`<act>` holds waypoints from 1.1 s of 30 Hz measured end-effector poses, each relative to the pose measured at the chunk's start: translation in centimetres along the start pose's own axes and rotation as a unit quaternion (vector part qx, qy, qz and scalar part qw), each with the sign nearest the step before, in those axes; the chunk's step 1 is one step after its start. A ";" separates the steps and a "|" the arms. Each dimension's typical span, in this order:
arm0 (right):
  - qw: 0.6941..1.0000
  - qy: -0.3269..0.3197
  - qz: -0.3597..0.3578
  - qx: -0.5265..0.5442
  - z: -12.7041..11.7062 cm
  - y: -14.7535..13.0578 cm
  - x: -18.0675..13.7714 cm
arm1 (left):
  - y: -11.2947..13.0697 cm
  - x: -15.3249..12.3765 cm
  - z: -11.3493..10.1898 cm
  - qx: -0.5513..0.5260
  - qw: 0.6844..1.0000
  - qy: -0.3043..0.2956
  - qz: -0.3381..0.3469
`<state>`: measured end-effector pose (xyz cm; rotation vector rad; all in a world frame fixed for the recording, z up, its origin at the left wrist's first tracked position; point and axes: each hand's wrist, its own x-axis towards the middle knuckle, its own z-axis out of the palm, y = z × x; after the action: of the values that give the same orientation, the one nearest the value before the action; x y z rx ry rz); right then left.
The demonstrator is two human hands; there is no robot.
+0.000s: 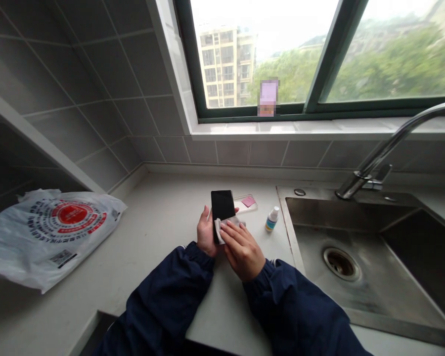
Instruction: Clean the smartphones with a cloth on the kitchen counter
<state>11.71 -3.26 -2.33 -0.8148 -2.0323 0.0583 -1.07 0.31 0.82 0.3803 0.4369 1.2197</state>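
A black smartphone (223, 203) lies in my left hand (206, 233), its thumb along the left edge and a fingertip showing at the right edge. My right hand (243, 249) presses a pale wiping cloth (218, 228) flat against the lower part of the screen, fingers together over it. Just behind the phone, a clear phone case (241, 205) with a small pink piece (248, 201) on it rests on the counter. To the right stands a small white spray bottle (272, 219) with a blue and yellow label, upright and touched by neither hand.
A steel sink (359, 222) with a drain (341, 263) is set into the counter (163, 212) on the right, under a chrome faucet (371, 163). On the left lies a white plastic bag (59, 232) with red print. Behind are a tiled wall and a window (259, 59).
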 end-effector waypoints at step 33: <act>0.983 -0.098 0.114 -0.107 0.8 1.1 -0.7 | -2.4 -0.4 0.2 0.048 0.998 -0.036 -0.004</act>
<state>11.91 -2.57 -3.64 -1.2166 -2.1452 0.0522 0.84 -0.83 -0.11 0.5035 0.4349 1.1757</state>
